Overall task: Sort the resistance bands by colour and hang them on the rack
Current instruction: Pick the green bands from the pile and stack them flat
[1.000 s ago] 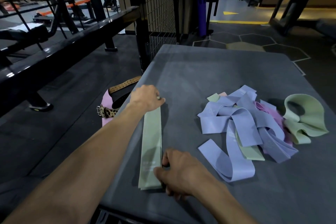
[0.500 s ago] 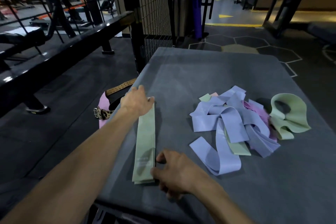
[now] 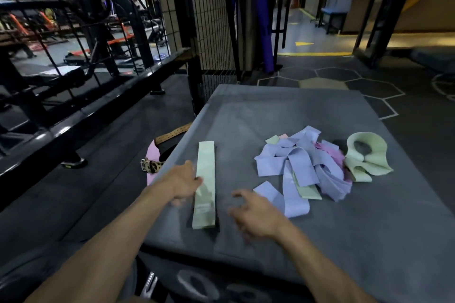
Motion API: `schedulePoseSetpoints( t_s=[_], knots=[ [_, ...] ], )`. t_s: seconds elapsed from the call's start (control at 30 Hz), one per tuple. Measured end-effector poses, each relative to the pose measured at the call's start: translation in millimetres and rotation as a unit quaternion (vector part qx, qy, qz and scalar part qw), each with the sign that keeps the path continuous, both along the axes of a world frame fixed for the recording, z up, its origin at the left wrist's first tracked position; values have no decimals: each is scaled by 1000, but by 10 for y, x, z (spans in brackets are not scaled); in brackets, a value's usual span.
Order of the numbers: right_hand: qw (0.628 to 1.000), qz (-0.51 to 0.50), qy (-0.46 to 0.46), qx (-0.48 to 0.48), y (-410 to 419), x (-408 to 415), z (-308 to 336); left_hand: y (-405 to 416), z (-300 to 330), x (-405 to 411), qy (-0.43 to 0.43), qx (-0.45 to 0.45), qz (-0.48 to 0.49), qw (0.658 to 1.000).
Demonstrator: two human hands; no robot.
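Observation:
A flat pale green band (image 3: pixel 205 184) lies lengthwise on the grey padded platform (image 3: pixel 283 110). My left hand (image 3: pixel 183 183) sits at its left edge near the middle, fingertips touching the band. My right hand (image 3: pixel 256 211) hovers just right of the band's near end, fingers spread and holding nothing. To the right lies a tangled pile of lilac bands (image 3: pixel 298 167) with pink bands (image 3: pixel 331 155) and a green band (image 3: pixel 307 189) mixed in. A looped green band (image 3: pixel 366 157) stands at the pile's right side.
A leopard-print belt with a buckle (image 3: pixel 151 165) and a brown belt (image 3: pixel 172 133) lie on the floor off the platform's left edge. A black metal rack rail (image 3: pixel 98 103) runs along the left, with a wire mesh panel (image 3: pixel 209 19) behind the platform.
My left hand slid from the band's far end back to its middle. My right hand let go of the near end and lifted off to the right with fingers spread.

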State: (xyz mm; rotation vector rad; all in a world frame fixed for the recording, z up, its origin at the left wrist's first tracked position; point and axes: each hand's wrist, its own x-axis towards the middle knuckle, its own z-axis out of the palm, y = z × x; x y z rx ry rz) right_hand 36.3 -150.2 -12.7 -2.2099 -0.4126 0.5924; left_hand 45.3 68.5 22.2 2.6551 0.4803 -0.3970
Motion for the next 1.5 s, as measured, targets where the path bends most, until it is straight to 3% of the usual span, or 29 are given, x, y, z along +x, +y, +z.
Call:
schedulePoseSetpoints(
  t_s=[0.07,0.17,0.3,0.47,0.53,0.6,0.7,0.83,0.9,1.07,1.23,1.5],
  knots=[
    [990,-74,-114,-41,-287,116,108,-107,183,-11,-30,66,-40,997],
    [943,-162,-252,-146,-781,283,179,-453,374,10,-66,-21,-75,995],
    [926,-163,-247,-234,-1133,372,27,-972,227,-128,-124,-105,-129,978],
    [904,-176,-269,-283,-1203,419,-189,-1094,-32,-230,-73,-52,-183,979],
    [898,-209,-299,-244,-1225,465,-178,-1044,31,-188,-85,-65,-191,976],
    [903,-231,-336,-133,-1239,497,-12,-956,90,-160,-83,-81,-196,974],
    [859,-261,-437,61,-1254,503,401,-877,143,-140,-92,-119,-190,970],
    [830,-303,-325,337,-1186,360,890,-921,200,-91,-173,-167,-172,955],
    [797,-303,-327,407,-1199,330,1047,-952,210,-82,-207,-195,-162,945],
    [766,-273,-340,472,-1170,188,1325,-1026,361,-142,-307,-262,-165,900],
    [782,-227,-296,500,-1007,-67,1482,-1133,620,-285,-371,-382,-166,830],
    [818,-191,-236,488,-788,-156,1440,-1254,736,-492,-369,-444,-218,787]
  ],
)
